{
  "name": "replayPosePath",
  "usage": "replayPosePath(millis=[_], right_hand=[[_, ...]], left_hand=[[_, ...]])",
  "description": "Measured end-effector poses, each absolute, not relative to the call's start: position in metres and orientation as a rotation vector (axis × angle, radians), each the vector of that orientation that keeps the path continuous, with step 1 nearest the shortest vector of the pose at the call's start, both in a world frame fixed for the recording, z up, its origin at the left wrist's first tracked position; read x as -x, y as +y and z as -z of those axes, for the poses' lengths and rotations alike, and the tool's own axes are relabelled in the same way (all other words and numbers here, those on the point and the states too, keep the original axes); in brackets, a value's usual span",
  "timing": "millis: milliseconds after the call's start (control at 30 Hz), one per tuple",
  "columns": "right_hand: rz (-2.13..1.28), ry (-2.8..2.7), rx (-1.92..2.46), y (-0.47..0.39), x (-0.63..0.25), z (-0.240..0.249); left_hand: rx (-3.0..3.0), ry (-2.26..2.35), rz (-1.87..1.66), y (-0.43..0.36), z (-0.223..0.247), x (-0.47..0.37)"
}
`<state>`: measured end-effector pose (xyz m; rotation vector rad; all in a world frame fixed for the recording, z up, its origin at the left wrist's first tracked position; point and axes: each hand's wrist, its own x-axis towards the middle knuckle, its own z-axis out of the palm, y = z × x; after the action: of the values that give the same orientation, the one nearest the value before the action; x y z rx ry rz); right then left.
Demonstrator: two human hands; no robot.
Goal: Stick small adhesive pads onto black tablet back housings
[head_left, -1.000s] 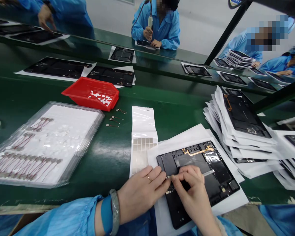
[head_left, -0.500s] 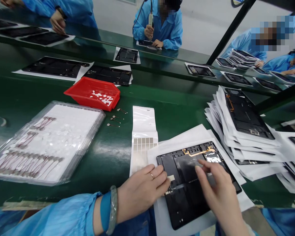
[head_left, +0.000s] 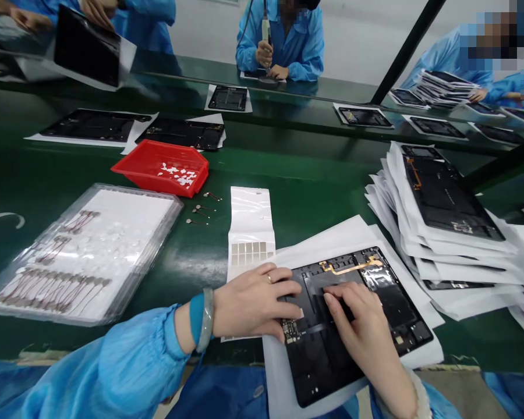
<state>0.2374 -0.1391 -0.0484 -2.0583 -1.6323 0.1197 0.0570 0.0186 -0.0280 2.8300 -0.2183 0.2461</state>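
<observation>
The left hand [head_left: 257,299] is lying palm down across the left edge of the black tablet shell [head_left: 317,372], its fingers loosely spread and bent, the fingertips touching the shell near a small circuit board [head_left: 290,330]; it is not gripping anything that shows. The right hand [head_left: 367,326] is reaching over the middle of the shell, its fingers curling and its thumb nearly meeting the index finger; whether something thin is sitting between them I cannot tell. The shell is lying tilted on white paper [head_left: 279,384] at the near edge of the green table [head_left: 314,192], with an orange ribbon [head_left: 353,267] running along its far side. A sticker sheet [head_left: 251,212] is lying just left of the shell, its near part passing beneath the left hand. Farther left, a clear tray [head_left: 126,233] is holding rows of small round parts with thin wires, and a few loose wired parts [head_left: 198,209] are lying between it and the sheet. Behind the tray, a red bin [head_left: 144,169] is holding white scraps [head_left: 181,174]. To the right, a stack of shells and paper [head_left: 452,198] is leaning unevenly. Across the table, a person in blue [head_left: 308,52] is gripping an upright tool [head_left: 265,32], and at the upper left another person's hand [head_left: 98,11] is holding up a dark panel [head_left: 87,49].
</observation>
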Motion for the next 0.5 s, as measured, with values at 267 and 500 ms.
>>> replayPosePath(millis=[267, 500], right_hand=[[-0.165, -1.609, 2.057, -0.1411, -0.237, 0.0478], [-0.175, -1.598, 2.054, -0.1388, -0.2362, 0.0477]], left_hand=[[-2.778, -0.178, -0.203, 0.0243, 0.0308, -0.0575], [-2.762, -0.14, -0.184, 0.0255, 0.0335, -0.0574]])
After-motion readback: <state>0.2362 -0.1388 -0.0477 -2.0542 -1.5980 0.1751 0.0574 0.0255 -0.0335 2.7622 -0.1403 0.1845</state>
